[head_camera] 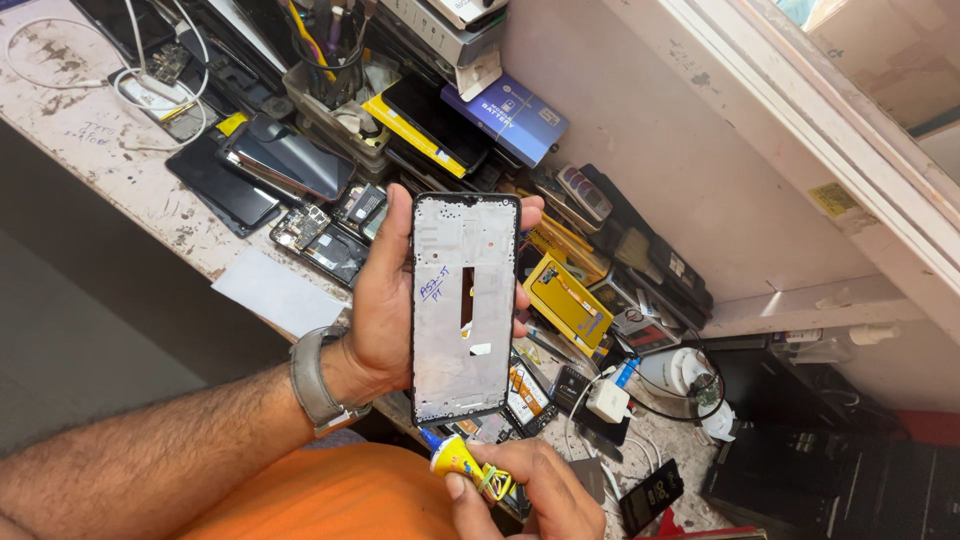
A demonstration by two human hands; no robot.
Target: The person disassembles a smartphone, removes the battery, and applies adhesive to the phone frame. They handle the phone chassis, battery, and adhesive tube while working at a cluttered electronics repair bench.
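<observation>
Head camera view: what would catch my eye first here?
Dead centre, the left hand holds up a phone frame, its pale inner side facing the camera. Just below it, the right hand pinches a small yellow tube, its blue nozzle pointing at the frame's bottom corner. Behind them, the workbench is piled with phones, boards and cables.

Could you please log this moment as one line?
left hand: holds phone frame | right hand: holds glue tube | bench: cluttered
</observation>
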